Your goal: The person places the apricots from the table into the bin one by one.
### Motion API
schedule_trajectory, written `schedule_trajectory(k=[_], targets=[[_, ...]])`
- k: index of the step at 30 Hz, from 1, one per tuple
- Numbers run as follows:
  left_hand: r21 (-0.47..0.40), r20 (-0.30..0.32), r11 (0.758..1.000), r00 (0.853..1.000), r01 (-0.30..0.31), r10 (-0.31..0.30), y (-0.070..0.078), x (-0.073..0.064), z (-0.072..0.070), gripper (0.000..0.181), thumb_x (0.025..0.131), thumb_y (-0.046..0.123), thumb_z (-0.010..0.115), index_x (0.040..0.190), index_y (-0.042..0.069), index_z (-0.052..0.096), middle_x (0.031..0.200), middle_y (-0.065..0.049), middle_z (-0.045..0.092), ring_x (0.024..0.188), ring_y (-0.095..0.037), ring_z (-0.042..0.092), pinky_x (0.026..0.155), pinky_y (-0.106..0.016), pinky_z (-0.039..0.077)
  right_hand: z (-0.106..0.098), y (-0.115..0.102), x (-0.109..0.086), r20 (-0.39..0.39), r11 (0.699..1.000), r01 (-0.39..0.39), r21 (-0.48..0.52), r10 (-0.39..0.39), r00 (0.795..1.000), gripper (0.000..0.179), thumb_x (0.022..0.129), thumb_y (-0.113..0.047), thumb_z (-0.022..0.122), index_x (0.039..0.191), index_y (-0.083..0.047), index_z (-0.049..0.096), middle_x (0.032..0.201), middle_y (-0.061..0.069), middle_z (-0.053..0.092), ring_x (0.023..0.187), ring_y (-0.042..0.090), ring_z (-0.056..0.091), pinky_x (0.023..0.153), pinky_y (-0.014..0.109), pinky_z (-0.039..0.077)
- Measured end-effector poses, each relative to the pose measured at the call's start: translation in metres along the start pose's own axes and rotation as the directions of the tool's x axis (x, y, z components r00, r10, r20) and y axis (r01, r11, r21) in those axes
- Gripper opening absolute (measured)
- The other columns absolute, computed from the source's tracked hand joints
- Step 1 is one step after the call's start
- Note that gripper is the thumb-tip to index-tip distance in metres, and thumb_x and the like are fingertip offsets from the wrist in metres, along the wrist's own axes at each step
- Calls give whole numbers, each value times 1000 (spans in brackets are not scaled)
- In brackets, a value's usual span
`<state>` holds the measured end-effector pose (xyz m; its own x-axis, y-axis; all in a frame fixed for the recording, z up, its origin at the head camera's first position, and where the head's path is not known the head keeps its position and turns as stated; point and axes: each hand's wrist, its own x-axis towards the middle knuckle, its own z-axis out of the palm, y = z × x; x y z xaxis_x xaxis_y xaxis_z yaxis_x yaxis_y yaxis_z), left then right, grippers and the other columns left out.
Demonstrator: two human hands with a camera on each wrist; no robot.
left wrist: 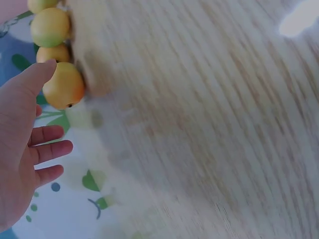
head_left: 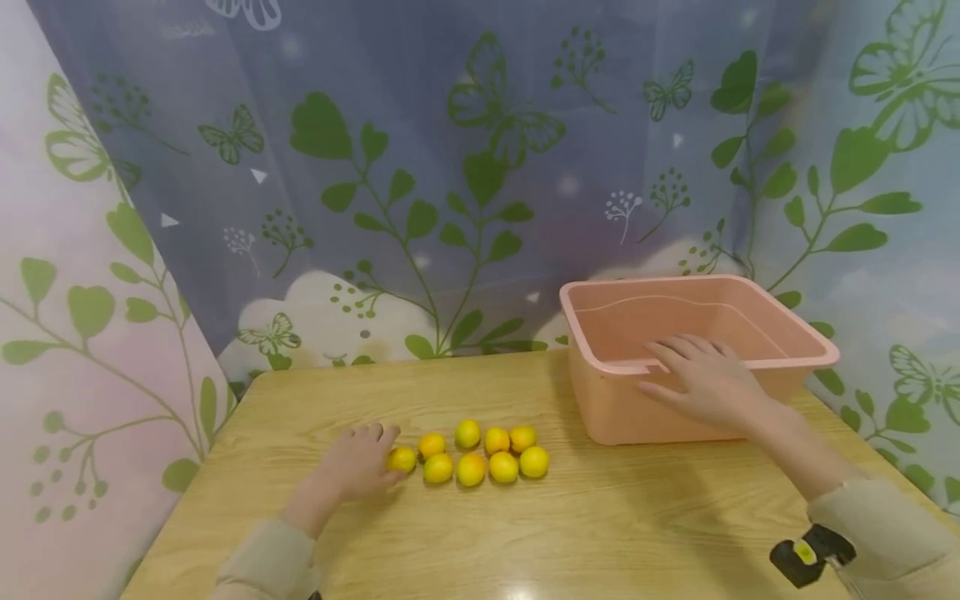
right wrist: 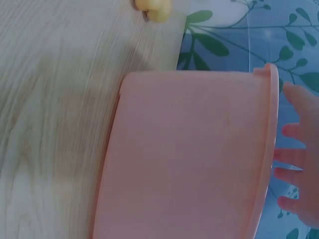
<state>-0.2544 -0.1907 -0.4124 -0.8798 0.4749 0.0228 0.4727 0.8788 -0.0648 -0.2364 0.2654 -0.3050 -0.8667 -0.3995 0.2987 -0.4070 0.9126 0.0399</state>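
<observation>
Yellow fruits (head_left: 471, 469), nine counted, lie in two loose rows on a wood-grain table (head_left: 442, 533), left of a pink basin (head_left: 618, 408).

Head view: left hand (head_left: 356, 462) low at the left end of the rows, thumb to the near side of the leftmost fruit (head_left: 401, 460), other fingers beyond it. Placing reads as a reach round that fruit from outside, where no neighbour crowds it. Right hand (head_left: 705, 375) above the basin's near rim, palm down, fingers loosely spread, holding nothing visible. Perhaps put there to steady the tub; whether it bears on the rim, cannot tell. Rows sit close together, near the basin's side, probably so that all are within easy reach. Basin stands upright, mouth up, well apart from the left hand.

On the right sleeve (head_left: 885, 533), a black device (head_left: 813, 554) with a yellow-green spot; no legible brand. Patterned cloth (head_left: 420, 125) behind: leaves, butterflies, small white triangles. A pale mark at its top left is too faint to read.

Left wrist view: thumb tip overlaps the end fruit; remaining fingers extended, slightly bent, not wrapped round it. Contact uncertain. No stickers seen on the fruits.

Right wrist view: plain basin wall, no label or lettering. Fingers apart, just beside the rim, gripping nothing that shows. A fruit or two at the top edge, on the table.
</observation>
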Motion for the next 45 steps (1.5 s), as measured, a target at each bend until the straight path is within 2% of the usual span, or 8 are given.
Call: schedule_trajectory(k=[3, 10, 16, 23, 29, 37, 42, 45], targets=[[52, -13, 998, 999, -30, 31, 0, 0, 5, 62, 85, 46, 61, 123, -2, 48, 109, -18, 54, 99, -35, 53, 86, -50, 41, -1, 10, -11, -10, 1000, -3, -30, 3, 1000, 65, 87, -50, 55, 134, -5, 47, 131, 20, 47, 120, 42, 40, 93, 61, 29], [23, 7, 999, 999, -43, 43, 0, 1, 17, 61, 86, 45, 59, 123, -1, 47, 114, -19, 53, 105, -35, 51, 93, -52, 35, 3, 25, -32, -55, 996, 23, -85, -27, 998, 61, 85, -48, 60, 128, -5, 53, 127, 21, 50, 116, 44, 43, 91, 60, 31], [52, -22, 997, 998, -64, 65, -2, -2, 20, 51, 86, 42, 60, 116, 1, 51, 105, -14, 55, 101, -31, 52, 88, -50, 39, 4, 25, -38, 0, 996, 15, -86, -15, 1000, 64, 87, -50, 56, 133, -6, 47, 131, 23, 46, 117, 45, 42, 87, 61, 35], [68, -44, 994, 995, -82, 85, -2, -2, 21, 44, 87, 40, 61, 111, 4, 52, 97, -11, 54, 95, -29, 53, 85, -48, 39, 5, 26, -39, 101, 999, -20, -51, 25, 995, 72, 89, -54, 51, 140, -5, 38, 140, 25, 35, 127, 45, 29, 98, 62, 20], [59, -62, 996, 995, -70, 74, -3, -1, 20, 45, 86, 39, 61, 110, 2, 53, 98, -12, 54, 95, -30, 53, 87, -50, 38, 8, 30, -41, 78, 1000, -1, -27, 3, 997, 72, 89, -52, 52, 139, -3, 38, 140, 26, 34, 126, 45, 30, 97, 62, 21], [14, -143, 1000, 990, -17, 19, -3, 5, 12, 45, 86, 39, 61, 108, 1, 54, 101, -14, 57, 98, -32, 54, 90, -53, 37, 10, 34, -43, 63, 1000, 26, -13, -25, 998, 70, 89, -50, 53, 139, -3, 38, 139, 26, 34, 125, 46, 31, 96, 62, 22], [12, -198, 1000, 980, -10, 12, -1, 15, 1, 42, 83, 39, 64, 105, 4, 55, 98, -10, 57, 95, -30, 55, 88, -52, 38, 8, 33, -44, 72, 1000, 22, -8, -21, 997, 69, 90, -49, 53, 140, -3, 38, 140, 26, 34, 126, 45, 30, 98, 62, 21], [-4, -225, 1000, 974, -24, 23, 3, 21, -10, 37, 80, 37, 67, 99, 7, 55, 89, -5, 53, 87, -26, 53, 86, -50, 39, 7, 33, -43, 75, 1000, 29, -8, -28, 997, 69, 90, -47, 54, 140, -3, 37, 140, 26, 34, 127, 45, 30, 98, 61, 21]])
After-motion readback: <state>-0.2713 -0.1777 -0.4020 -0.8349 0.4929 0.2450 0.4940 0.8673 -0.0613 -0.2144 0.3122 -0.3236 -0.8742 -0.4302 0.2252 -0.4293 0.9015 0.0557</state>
